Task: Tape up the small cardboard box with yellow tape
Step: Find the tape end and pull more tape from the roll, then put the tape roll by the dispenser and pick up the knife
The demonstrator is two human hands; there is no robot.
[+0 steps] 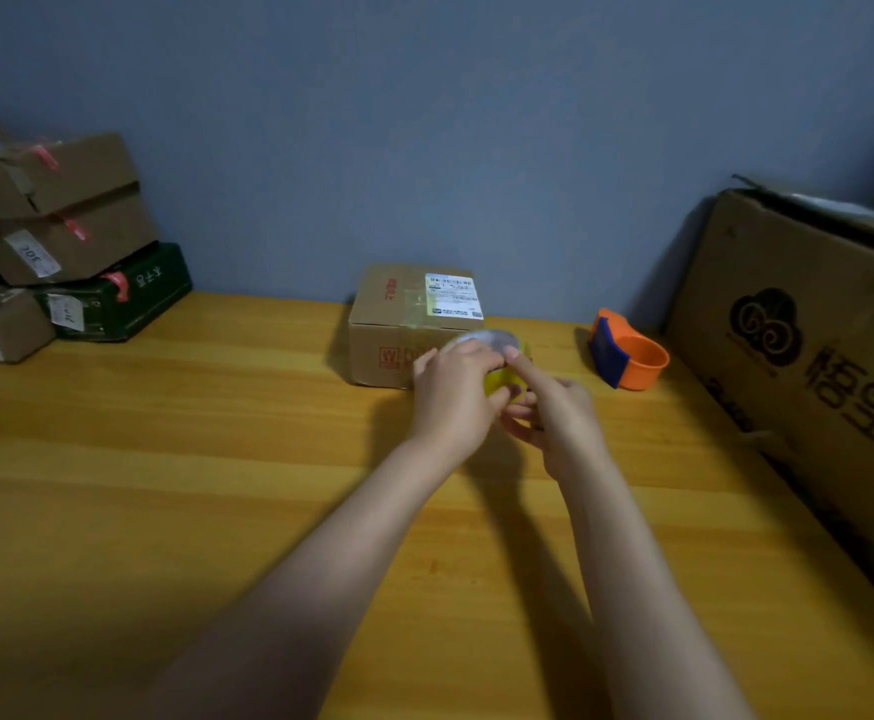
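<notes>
A small cardboard box point(398, 324) with a white shipping label and red print stands on the wooden table point(217, 433) near the wall. Just in front of its right half I hold a roll of yellow tape point(500, 379) above the table. My left hand point(450, 392) grips the roll from the left, fingers curled over its top. My right hand point(554, 413) holds it from the right, its index finger stretched out along the roll's upper edge. The hands hide much of the roll.
An orange and blue tape dispenser point(627, 358) lies to the right of the box. A large printed carton point(809, 345) leans along the right side. Stacked parcels point(55, 236), brown and dark green, fill the back left corner.
</notes>
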